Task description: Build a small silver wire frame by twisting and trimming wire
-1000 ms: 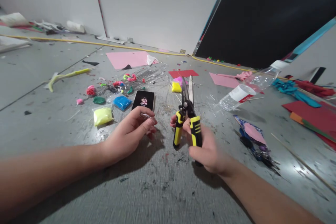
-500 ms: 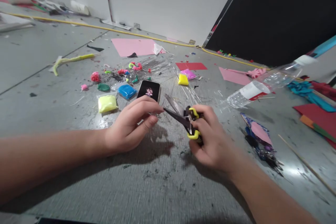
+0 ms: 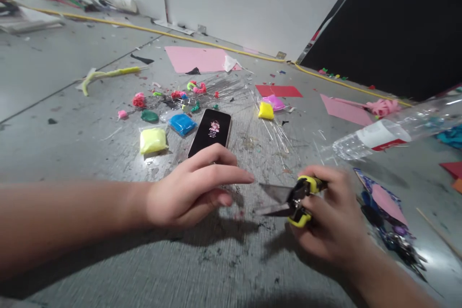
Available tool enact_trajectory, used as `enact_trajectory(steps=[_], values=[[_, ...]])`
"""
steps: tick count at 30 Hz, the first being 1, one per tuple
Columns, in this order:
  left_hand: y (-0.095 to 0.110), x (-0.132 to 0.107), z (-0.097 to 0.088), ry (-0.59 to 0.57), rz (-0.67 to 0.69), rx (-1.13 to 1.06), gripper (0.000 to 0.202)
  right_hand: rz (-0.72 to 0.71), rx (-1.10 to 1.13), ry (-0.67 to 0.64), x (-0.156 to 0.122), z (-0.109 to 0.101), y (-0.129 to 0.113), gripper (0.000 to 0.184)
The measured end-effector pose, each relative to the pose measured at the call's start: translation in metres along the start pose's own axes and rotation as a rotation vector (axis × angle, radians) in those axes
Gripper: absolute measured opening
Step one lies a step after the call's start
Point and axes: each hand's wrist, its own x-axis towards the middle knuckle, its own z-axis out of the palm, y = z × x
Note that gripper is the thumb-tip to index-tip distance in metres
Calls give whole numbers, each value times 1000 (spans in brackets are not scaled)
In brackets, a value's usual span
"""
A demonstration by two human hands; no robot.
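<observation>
My right hand [image 3: 334,214] grips the yellow and black handles of a pair of snips [image 3: 288,197], whose blades are parted and point left, low over the grey floor [image 3: 216,260]. My left hand [image 3: 195,190] hovers just left of the blade tips, with index finger and thumb stretched toward them and the other fingers curled; whether it pinches anything is too fine to see. A black phone [image 3: 211,131] with a lit screen lies just beyond my left hand, among thin clear strands [image 3: 274,132].
Packets of modelling clay lie near the phone: yellow [image 3: 153,140], blue [image 3: 182,123], another yellow [image 3: 265,110]. A plastic bottle [image 3: 390,132] lies on its side at right. Pink paper sheets [image 3: 197,59], red paper [image 3: 278,91] and a blue packet [image 3: 378,199] are scattered about.
The snips have swung from upright to lying flat, pointing left, and my right hand has dropped lower and to the right. My left hand's fingers have stretched out toward the blades. The view has shifted.
</observation>
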Motion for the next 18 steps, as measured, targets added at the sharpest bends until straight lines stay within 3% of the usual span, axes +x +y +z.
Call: enact_trajectory(steps=[5, 12, 18], values=[[-1, 2, -3, -72, -33, 63, 33, 18, 68, -25, -4, 3, 5, 23], [-6, 2, -2, -11, -13, 27, 52, 10, 129, -83, -9, 9, 3, 21], [-4, 1, -2, -39, -42, 27, 37, 24, 204, -127, -13, 12, 2, 20]])
